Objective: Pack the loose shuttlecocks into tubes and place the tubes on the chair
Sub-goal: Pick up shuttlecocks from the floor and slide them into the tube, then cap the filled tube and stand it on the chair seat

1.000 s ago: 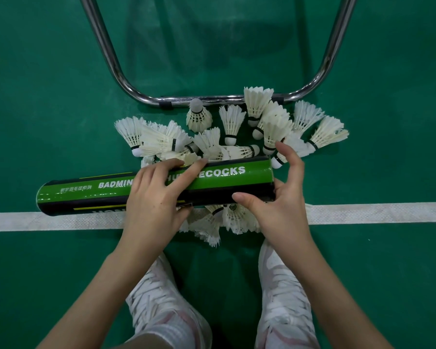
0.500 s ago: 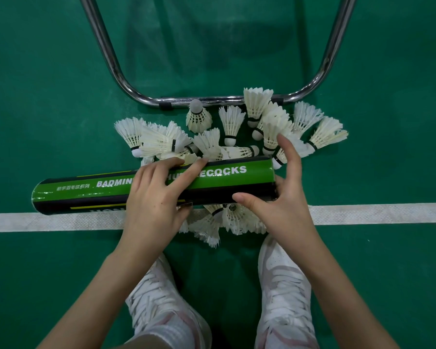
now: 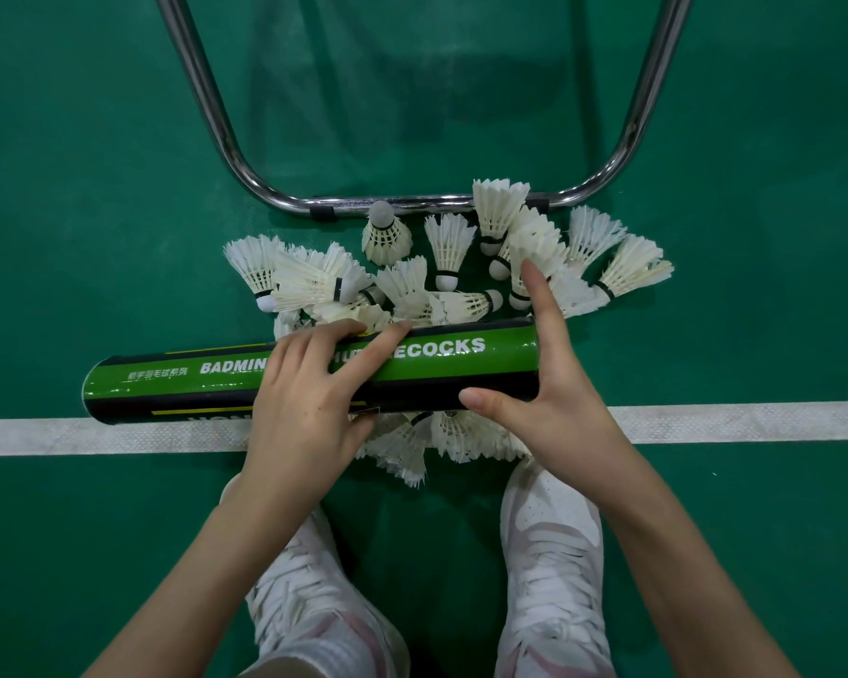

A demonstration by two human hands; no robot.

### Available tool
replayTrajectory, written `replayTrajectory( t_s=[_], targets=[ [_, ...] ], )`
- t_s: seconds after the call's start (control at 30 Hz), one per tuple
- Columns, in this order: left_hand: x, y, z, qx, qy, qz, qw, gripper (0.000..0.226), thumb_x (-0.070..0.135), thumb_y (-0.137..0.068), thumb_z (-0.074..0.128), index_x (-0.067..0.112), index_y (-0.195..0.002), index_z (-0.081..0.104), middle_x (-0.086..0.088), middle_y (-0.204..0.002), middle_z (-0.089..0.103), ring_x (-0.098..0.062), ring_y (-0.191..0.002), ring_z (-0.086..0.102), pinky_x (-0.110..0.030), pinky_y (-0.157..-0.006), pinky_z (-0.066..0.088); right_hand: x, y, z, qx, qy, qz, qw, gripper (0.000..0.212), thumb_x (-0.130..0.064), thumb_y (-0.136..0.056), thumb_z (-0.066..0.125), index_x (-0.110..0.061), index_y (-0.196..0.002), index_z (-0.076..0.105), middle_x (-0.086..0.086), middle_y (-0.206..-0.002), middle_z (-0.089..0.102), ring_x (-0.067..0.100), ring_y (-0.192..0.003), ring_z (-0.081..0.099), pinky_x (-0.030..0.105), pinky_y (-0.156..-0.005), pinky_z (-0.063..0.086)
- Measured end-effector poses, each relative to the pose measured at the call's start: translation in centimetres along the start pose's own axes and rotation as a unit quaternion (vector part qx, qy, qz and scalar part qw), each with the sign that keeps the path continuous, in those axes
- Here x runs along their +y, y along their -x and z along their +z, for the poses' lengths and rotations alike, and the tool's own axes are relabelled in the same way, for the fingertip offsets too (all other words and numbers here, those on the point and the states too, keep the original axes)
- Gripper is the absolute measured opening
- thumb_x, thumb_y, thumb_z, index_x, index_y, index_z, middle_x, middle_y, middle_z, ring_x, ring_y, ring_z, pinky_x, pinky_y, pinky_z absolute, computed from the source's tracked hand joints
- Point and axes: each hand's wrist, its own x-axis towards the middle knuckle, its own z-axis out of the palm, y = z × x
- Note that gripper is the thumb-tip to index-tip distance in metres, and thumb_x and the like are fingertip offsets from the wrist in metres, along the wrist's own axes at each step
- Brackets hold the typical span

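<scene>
While the left hand [image 3: 304, 398] wraps over the middle of the green-and-black tube [image 3: 461, 357], its fingers curled across the printed lettering and its thumb tucked under the near side, the right hand [image 3: 554, 389] caps the tube's right end. The right palm lies flat against that end, the forefinger standing straight up past the far edge and the thumb pressing the black near side; whether the end under the palm is open or lidded cannot be told. Both hands grip the tube, which lies level, held crosswise just above the floor, its left end sticking out well beyond the left hand.

Loose white feather shuttlecocks [image 3: 314, 281] lie heaped on the floor just behind the tube, some upright on their feathers, most tipped on their sides, and a few more [image 3: 412, 442] show under the tube on its near side, resting over a white court line [image 3: 755, 423]. The floor [image 3: 94, 188] is a green sports mat. At the far side of the heap the bent chrome bar of a chair frame [image 3: 206, 105] rests on the floor, one shuttlecock touching it. Two white shoes [image 3: 549, 555] stand near the line, below the hands.
</scene>
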Motion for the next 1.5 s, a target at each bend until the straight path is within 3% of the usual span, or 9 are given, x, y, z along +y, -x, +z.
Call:
replayTrajectory(
  t_s=[0.17,0.27,0.37,0.47,0.6,0.73,1.1,1.3,1.5],
  targets=[
    [0.1,-0.3,-0.5,0.004,-0.007,-0.003,1.0,0.089,0.014,-0.061,0.081,0.03,-0.139,0.041,-0.011,-0.116,0.052,-0.03,-0.103,0.047,-0.041,-0.093,0.033,-0.1,-0.2,-0.1,0.011,-0.003,-0.01,1.0,0.1,-0.004,-0.079,0.071,-0.053,-0.137,0.006,-0.04,-0.133,0.022,-0.027,-0.117,0.033,-0.001,-0.09,0.033],
    [0.2,-0.7,-0.8,0.01,-0.008,-0.002,1.0,0.087,0.014,-0.063,0.08,0.03,-0.139,0.041,-0.01,-0.116,0.052,-0.03,-0.104,0.048,-0.042,-0.094,0.035,-0.5,-0.3,0.0,0.036,-0.004,-0.021,0.999,0.102,-0.005,-0.076,0.074,-0.065,-0.129,0.011,-0.021,-0.148,0.028,0.002,-0.131,0.04,0.024,-0.106,0.039],
    [0.6,-1.2,-1.0,0.016,-0.007,0.0,1.0,0.087,0.015,-0.064,0.081,0.03,-0.139,0.04,-0.01,-0.116,0.052,-0.03,-0.103,0.049,-0.043,-0.092,0.037,-1.4,-0.3,-0.3,0.055,0.027,-0.035,0.998,0.104,-0.007,-0.074,0.077,-0.071,-0.125,0.012,-0.021,-0.145,0.035,0.01,-0.125,0.049,0.037,-0.105,0.043],
    [1.1,-2.0,-1.5,0.026,-0.005,-0.002,1.0,0.087,0.017,-0.063,0.083,0.029,-0.138,0.041,-0.011,-0.116,0.053,-0.031,-0.102,0.05,-0.045,-0.091,0.039,-2.7,-0.3,-1.2,0.067,0.041,-0.054,0.995,0.104,-0.008,-0.072,0.078,-0.071,-0.124,0.013,-0.003,-0.13,0.058,0.007,-0.104,0.063,0.029,-0.095,0.049],
    [1.5,-3.2,-3.0,0.052,-0.015,0.0,0.999,0.087,0.019,-0.063,0.083,0.029,-0.137,0.041,-0.013,-0.114,0.055,-0.034,-0.099,0.051,-0.049,-0.089,0.042,-4.8,-0.4,-2.8,0.088,0.028,-0.11,0.99,0.088,-0.018,-0.072,0.077,-0.049,-0.132,0.021,-0.008,-0.087,0.072,0.006,-0.089,0.066,0.015,-0.087,0.045],
    [2.0,-4.2,-5.3,0.085,-0.018,0.002,0.996,0.088,0.018,-0.06,0.085,0.027,-0.137,0.042,-0.014,-0.113,0.056,-0.035,-0.098,0.052,-0.049,-0.086,0.043,-6.6,-0.9,-4.2,0.119,0.027,-0.158,0.98,0.087,-0.036,-0.064,0.077,-0.047,-0.133,0.026,0.002,-0.091,0.069,0.017,-0.095,0.064,0.035,-0.101,0.044],
    [4.1,-6.5,-15.3,0.206,0.006,0.013,0.978,0.086,0.015,-0.061,0.084,0.026,-0.137,0.046,-0.013,-0.114,0.055,-0.033,-0.101,0.052,-0.046,-0.086,0.041,-15.7,1.1,-5.6,0.167,0.048,-0.267,0.948,0.055,-0.062,-0.077,0.059,-0.046,-0.125,0.038,-0.008,-0.104,0.068,0.012,-0.101,0.063,0.034,-0.093,0.047],
    [5.4,-6.3,-21.5,0.262,0.018,0.04,0.964,0.084,0.016,-0.062,0.082,0.027,-0.137,0.045,-0.011,-0.116,0.054,-0.033,-0.1,0.053,-0.049,-0.085,0.045,-21.3,0.0,-7.7,0.247,0.077,-0.308,0.915,0.018,-0.036,-0.092,0.052,-0.04,-0.109,0.048,-0.005,-0.097,0.066,0.014,-0.095,0.064,0.043,-0.09,0.049],
    [5.9,-7.4,-27.1,0.303,0.003,0.039,0.952,0.086,0.015,-0.059,0.084,0.026,-0.136,0.047,-0.013,-0.115,0.056,-0.037,-0.097,0.055,-0.052,-0.083,0.046,-26.2,-5.4,-10.3,0.287,0.19,-0.289,0.893,0.024,-0.011,-0.089,0.059,-0.013,-0.113,0.056,0.004,-0.106,0.06,0.013,-0.089,0.055,0.013,-0.075,0.042]
  ],
)
